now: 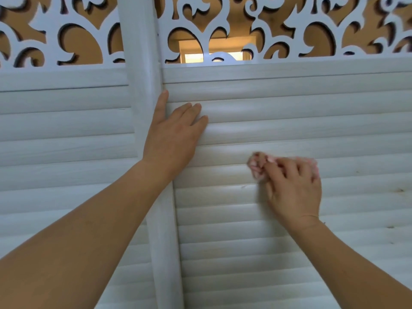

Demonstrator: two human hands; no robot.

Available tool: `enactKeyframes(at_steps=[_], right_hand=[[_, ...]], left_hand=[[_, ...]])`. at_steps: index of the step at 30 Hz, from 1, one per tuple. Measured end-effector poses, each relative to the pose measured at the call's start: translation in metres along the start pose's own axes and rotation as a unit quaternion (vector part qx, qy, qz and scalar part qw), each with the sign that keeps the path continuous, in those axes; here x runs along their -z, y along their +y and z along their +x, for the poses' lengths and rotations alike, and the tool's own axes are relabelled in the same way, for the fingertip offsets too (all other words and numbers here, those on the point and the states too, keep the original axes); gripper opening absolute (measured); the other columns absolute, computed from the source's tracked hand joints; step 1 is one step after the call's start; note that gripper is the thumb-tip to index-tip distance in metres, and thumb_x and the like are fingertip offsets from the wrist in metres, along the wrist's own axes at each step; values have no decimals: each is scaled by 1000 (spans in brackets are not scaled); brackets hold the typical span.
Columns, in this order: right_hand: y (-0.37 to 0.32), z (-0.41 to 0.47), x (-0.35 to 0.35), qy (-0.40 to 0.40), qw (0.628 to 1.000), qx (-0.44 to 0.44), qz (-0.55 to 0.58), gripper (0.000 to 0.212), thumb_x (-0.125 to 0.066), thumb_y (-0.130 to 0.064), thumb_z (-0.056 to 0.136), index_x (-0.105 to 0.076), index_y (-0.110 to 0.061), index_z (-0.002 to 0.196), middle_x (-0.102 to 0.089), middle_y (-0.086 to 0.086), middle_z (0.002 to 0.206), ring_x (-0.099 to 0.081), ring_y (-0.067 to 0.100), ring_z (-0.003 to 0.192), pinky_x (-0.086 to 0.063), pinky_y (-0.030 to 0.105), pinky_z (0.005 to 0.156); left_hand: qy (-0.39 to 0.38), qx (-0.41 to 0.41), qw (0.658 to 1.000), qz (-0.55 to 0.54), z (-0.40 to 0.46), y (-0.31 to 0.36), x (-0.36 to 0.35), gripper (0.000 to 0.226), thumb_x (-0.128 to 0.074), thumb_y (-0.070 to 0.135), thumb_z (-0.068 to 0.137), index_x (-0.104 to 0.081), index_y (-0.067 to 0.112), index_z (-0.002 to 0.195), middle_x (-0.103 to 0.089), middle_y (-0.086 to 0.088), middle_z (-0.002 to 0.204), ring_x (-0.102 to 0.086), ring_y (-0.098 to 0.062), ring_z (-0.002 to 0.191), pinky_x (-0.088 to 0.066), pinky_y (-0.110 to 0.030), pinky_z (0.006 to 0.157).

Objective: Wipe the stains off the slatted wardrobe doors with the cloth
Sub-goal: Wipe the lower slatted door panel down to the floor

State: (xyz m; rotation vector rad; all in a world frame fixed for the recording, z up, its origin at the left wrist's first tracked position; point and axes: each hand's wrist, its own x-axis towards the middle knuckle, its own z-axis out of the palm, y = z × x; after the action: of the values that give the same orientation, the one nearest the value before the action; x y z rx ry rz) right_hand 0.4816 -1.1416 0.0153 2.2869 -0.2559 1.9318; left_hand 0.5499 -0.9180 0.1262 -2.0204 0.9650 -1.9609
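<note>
White-washed wood grain covers the slatted wardrobe doors [289, 121], whose horizontal slats fill most of the view. An upright post [142, 90] of the same pale finish runs from top to bottom between the left door panel and the right one. Above the slats sits a white fretwork panel [278, 25] cut in curling scroll shapes, with warm orange-brown showing through the openings and a bright lit gap behind its middle. A few small dark specks [400, 190] mark the slats at the far right edge.

Nothing stands between the person and the doors except their own bare forearms, which reach up from the lower corners.

The left hand [174, 134] lies flat and spread on the upper slats of the right panel, just beside the post, with its thumb resting along the post's edge and its fingers straight.

The right hand [294, 186] is lower and further right, on the same panel. Its fingers are curled round a bunched pink cloth [258, 166], pressing it against a slat; the cloth pokes out to the left of the fingertips and is slightly blurred.
</note>
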Motion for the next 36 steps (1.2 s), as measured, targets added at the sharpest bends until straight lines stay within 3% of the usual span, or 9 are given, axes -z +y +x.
enactKeyframes(at_steps=[5, 9, 12, 17, 22, 26, 30, 32, 36], right_hand=[[-16, -3, 0, 16, 997, -79, 7, 33, -45, -26, 79, -71, -13, 93, -65, 13, 96, -57, 40, 90, -46, 52, 78], [-66, 0, -7, 18, 999, 13, 33, 31, -51, -24, 74, -71, -19, 97, -65, 8, 96, -48, 32, 89, -46, 45, 73], [-95, 2, -9, -4, 996, 82, 45, 37, -49, -21, 71, -71, -21, 101, -65, 6, 99, -54, 32, 87, -46, 44, 70], [-49, 9, -3, 1, 995, 100, 21, 33, -48, -28, 74, -71, -20, 96, -65, 6, 90, -56, 32, 81, -44, 40, 70], [-14, 4, 3, 13, 1000, -15, 20, 33, -43, -26, 79, -72, -12, 86, -64, 12, 87, -58, 37, 79, -46, 44, 69], [-47, 4, -1, 25, 999, 23, 22, 23, -57, -23, 74, -73, -15, 87, -64, 10, 87, -50, 32, 82, -45, 41, 69], [-84, 6, -7, -6, 993, 107, 46, 28, -62, -19, 69, -72, -20, 94, -64, 5, 92, -52, 30, 81, -42, 40, 68], [-79, 9, -5, -18, 990, 132, 53, 27, -59, -21, 70, -72, -20, 94, -64, 5, 93, -54, 31, 80, -42, 39, 66], [-42, 10, 1, -8, 993, 79, 91, 32, -48, -24, 76, -73, -17, 95, -65, 9, 94, -57, 35, 80, -45, 39, 67]], left_hand=[[-13, 4, 1000, -20, 2, -2, 1, 39, -70, -9, 69, -68, 4, 106, -64, -19, 117, -63, -35, 104, -16, -61, 104], [6, 1, 1000, -1, 5, -5, 0, 39, -38, 3, 78, -71, 8, 99, -67, -15, 112, -67, -31, 97, -18, -61, 101], [6, -5, 1000, 1, 3, -5, -2, 36, -46, -1, 76, -70, 7, 101, -66, -15, 113, -66, -31, 99, -16, -61, 101], [-6, -10, 1000, 1, 2, -7, 0, 43, -34, 7, 78, -71, 8, 100, -67, -15, 112, -67, -30, 96, -19, -61, 99], [-14, -3, 1000, -16, 1, -6, 2, 34, -66, -6, 73, -69, 5, 105, -64, -18, 117, -65, -33, 101, -14, -60, 103], [-21, 4, 1000, 4, 3, -3, 3, 35, -43, 5, 79, -71, 9, 100, -67, -15, 113, -66, -29, 97, -20, -60, 102], [-12, 16, 999, -25, -4, -3, 6, 37, -49, -4, 72, -69, 7, 101, -65, -15, 113, -65, -29, 99, -17, -57, 105], [-4, 42, 999, -33, -14, -1, 12, 44, -36, -3, 75, -68, 6, 103, -65, -15, 114, -63, -29, 105, -15, -55, 107], [6, 87, 996, -33, -45, 5, 20, 54, -27, -6, 75, -65, 5, 111, -63, -15, 118, -58, -30, 114, -12, -54, 109]])
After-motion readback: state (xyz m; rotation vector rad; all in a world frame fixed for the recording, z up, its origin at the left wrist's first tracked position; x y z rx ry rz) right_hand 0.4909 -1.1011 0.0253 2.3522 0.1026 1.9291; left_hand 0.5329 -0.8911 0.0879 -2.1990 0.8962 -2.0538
